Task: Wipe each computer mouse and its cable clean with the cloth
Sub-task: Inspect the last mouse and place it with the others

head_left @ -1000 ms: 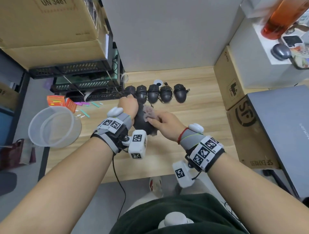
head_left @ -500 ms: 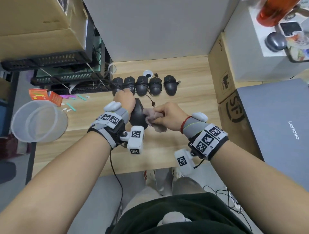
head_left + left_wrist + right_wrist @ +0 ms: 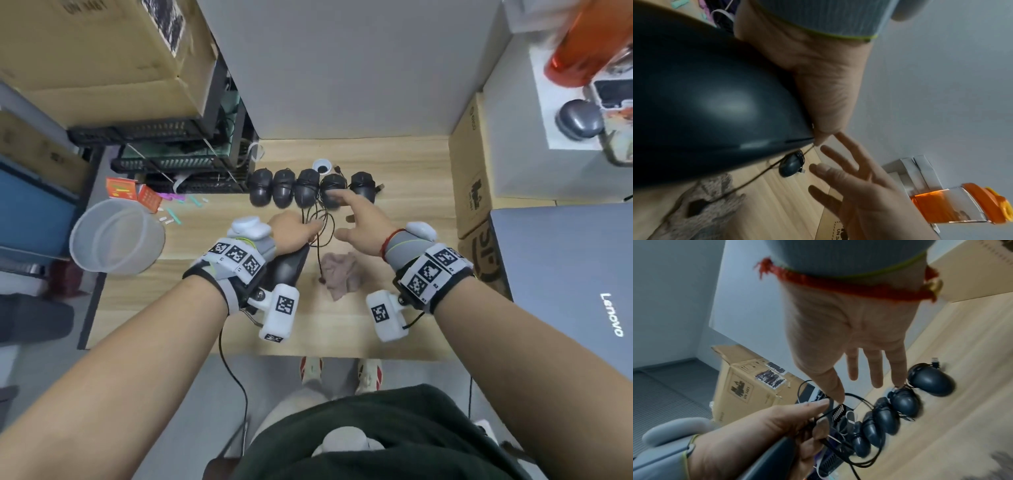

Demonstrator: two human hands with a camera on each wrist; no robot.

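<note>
Nearest, a crumpled cloth (image 3: 342, 274) lying loose on the worktop (image 3: 394, 212), gripped by neither hand, with a stretch of black cable (image 3: 320, 236) trailing across it. Just left of that, a dark mouse (image 3: 289, 265) clasped in the left hand (image 3: 291, 228), fingers curled round its body and also pinching loops of the cable, as the right wrist view shows. Beside it, the right hand (image 3: 363, 219) empty, fingers spread and nearly straight, stretched forward above the worktop with its fingertips over the fourth mouse of the row; contact cannot be told. Farther back, a row of five mice (image 3: 310, 192), side by side with cables bundled on them, close to the back wall, plus a small white cap (image 3: 322, 167) behind them. Off to the left, a clear plastic tub (image 3: 116, 238); to the right, a closed laptop (image 3: 568, 274) and cardboard boxes (image 3: 474, 185).

Judged from this, probably mid-task: cloth put down, held mouse apparently between wiping and being set aside or having its cable gathered. No telling from these views which mice in the row are already clean, so how many remain is unclear; cloth must be picked up again before any more wiping
</note>
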